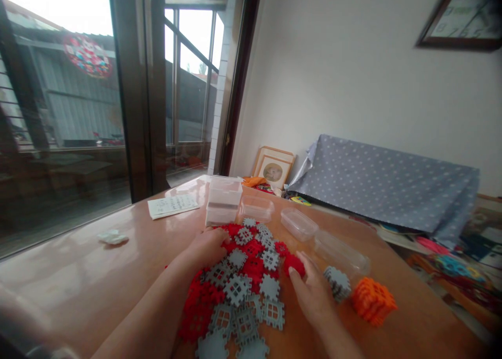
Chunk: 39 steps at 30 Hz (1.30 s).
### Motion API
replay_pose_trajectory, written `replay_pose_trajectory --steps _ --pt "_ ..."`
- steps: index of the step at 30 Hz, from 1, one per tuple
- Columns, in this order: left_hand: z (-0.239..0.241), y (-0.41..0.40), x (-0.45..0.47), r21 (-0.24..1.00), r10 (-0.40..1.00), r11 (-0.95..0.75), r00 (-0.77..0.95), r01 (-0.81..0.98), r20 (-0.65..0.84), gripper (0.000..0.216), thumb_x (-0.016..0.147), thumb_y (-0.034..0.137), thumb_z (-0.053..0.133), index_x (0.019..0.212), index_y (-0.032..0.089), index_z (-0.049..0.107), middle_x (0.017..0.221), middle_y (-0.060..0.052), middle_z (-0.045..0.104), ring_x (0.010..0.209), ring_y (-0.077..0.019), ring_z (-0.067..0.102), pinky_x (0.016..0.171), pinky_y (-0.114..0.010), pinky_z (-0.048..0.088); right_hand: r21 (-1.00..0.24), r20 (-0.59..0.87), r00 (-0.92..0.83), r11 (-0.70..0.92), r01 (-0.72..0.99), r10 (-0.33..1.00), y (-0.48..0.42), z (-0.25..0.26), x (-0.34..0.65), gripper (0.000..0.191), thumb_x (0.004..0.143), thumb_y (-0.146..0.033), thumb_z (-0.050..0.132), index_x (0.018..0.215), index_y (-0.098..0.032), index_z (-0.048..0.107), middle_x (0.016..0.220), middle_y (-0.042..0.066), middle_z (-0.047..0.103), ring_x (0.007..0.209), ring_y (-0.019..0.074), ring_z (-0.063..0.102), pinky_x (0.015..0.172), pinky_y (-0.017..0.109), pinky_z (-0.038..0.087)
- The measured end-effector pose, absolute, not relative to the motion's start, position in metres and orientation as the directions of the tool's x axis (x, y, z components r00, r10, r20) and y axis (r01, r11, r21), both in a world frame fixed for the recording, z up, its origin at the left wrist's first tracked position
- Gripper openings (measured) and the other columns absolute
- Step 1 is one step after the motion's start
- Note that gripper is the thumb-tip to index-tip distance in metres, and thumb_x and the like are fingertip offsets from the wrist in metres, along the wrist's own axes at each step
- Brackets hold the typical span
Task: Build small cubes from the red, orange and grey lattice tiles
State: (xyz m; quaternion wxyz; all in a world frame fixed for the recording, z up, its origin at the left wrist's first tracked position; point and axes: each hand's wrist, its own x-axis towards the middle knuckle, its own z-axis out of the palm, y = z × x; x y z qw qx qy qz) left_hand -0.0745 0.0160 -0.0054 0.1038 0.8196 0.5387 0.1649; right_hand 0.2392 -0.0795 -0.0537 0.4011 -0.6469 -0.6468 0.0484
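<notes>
A loose pile of red and grey interlocking plastic tiles (238, 289) spreads over the table, some solid and some with window-like openings. At the pile's far left edge, my left hand (212, 244) reaches in among red tiles with its fingers curled; what they close on is hidden. To the right of the pile, my right hand (309, 283) grips a small stack of red tiles (295, 265) between thumb and fingers. Just beyond that hand are a stack of grey tiles (337, 282) and a stack of orange tiles (373, 300).
Clear plastic boxes (224, 192) stand behind the pile. Clear trays (298, 223) and a longer container (342, 252) lie to the right. A paper with writing (173, 206) and a crumpled white wrapper (113, 237) rest on the left of the brown table (149, 254).
</notes>
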Motion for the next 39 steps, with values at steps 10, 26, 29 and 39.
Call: replay_pose_trajectory --steps 10,26,29,39 --pt "0.008 0.011 -0.068 0.723 0.951 -0.306 0.224 0.619 0.211 0.012 0.067 0.020 0.066 0.056 0.026 0.068 0.066 -0.001 0.068 0.073 -0.0200 0.062 0.069 -0.026 0.039 -0.582 0.464 0.158 0.165 0.796 0.872 -0.080 -0.051 0.237 0.051 0.094 -0.041 0.047 0.137 -0.015 0.059 0.143 0.014 0.058 0.134 0.0304 0.052 0.116 0.051 0.040" --pt "0.018 -0.017 -0.014 0.971 0.892 0.130 0.451 -0.201 -0.026 0.022 0.070 0.030 0.077 0.084 0.014 0.069 0.072 0.000 0.065 0.064 -0.0110 0.054 0.066 -0.026 0.040 -0.597 0.532 0.137 0.256 0.760 0.835 -0.094 -0.024 0.215 0.049 0.093 -0.041 0.053 0.138 -0.022 0.057 0.142 0.010 0.059 0.132 0.0283 0.053 0.114 0.050 0.041" --pt "0.017 -0.020 -0.009 0.966 0.868 0.170 0.493 -0.194 -0.054 0.026 0.071 0.028 0.076 0.092 0.015 0.068 0.078 -0.001 0.068 0.066 -0.0115 0.058 0.066 -0.025 0.041 -0.569 0.554 0.081 0.306 0.763 0.829 -0.095 -0.024 0.211 0.053 0.090 -0.039 0.059 0.141 -0.024 0.054 0.144 0.009 0.058 0.133 0.0279 0.053 0.113 0.048 0.043" --pt "0.011 -0.027 0.004 0.969 0.815 0.210 0.570 -0.127 -0.102 0.031 0.069 0.025 0.075 0.097 0.018 0.061 0.075 0.001 0.068 0.062 -0.0122 0.059 0.062 -0.025 0.041 -0.553 0.516 0.045 0.293 0.780 0.855 -0.106 -0.022 0.193 0.068 0.085 -0.036 0.068 0.148 -0.025 0.047 0.146 0.009 0.056 0.135 0.0293 0.052 0.112 0.047 0.045"
